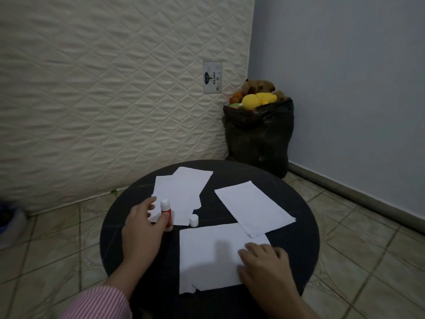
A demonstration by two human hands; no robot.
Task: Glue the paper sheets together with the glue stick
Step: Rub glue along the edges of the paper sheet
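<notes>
Your left hand point(142, 223) is pinching the glue stick point(166, 215), thumb and fingers curled round the red barrel. The stick stands upright, long axis vertical, white tip up, at about 10 o'clock on the round black tabletop point(296, 245). Its cap point(193, 220) is off and stands just beside it toward 3 o'clock, touching the edge of the far paper stack point(181, 194).

Your right hand point(264, 265) lies flat on the near sheet point(211, 256) at about 5 o'clock, fingers extended and pressing down, holding nothing. The hands are well apart, with the bare middle of the near sheet between them.

A third sheet point(253, 208) lies at 2 o'clock with its long axis running 11 to 5. Its near corner overlaps the far edge of the near sheet.

The key relation is that the near sheet lies toward 4 o'clock from the glue stick. The left hand already has the stick, so it's the one to cross over while the right pins the paper.

I can't tell whether any glue is on the near sheet yet, since the light is dim and the grey patch looks like shadow.

Behind the tabletop are a quilted mattress point(103, 88) and a black bag point(258, 137) of soft toys.
</notes>
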